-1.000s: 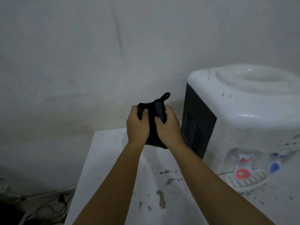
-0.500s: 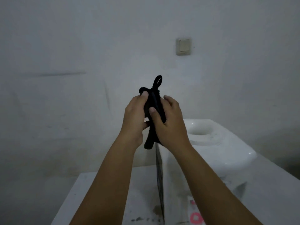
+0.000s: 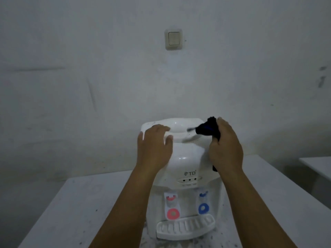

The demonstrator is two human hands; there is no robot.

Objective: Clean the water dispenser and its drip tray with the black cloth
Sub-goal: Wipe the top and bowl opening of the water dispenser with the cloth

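one white dispenser [image 3: 186, 163] stands at the lower middle of the frame on a grey table [image 3: 71, 212], its front facing the camera. two hands reach over it. the left hand [image 3: 154, 145], fingers straight and spread, rests flat on the top's left side. the right hand [image 3: 224, 149] grips one black cloth [image 3: 207, 128], bunched at the top's right edge. below, two taps show: one red [image 3: 172, 213] on the left, one blue [image 3: 203, 208] on the right. one drip tray [image 3: 185, 227] juts out under them. three small dots sit under the "td" logo. one light switch [image 3: 173, 39] sits on the wall at upper middle. a second table edge [image 3: 317, 163] shows at far right.
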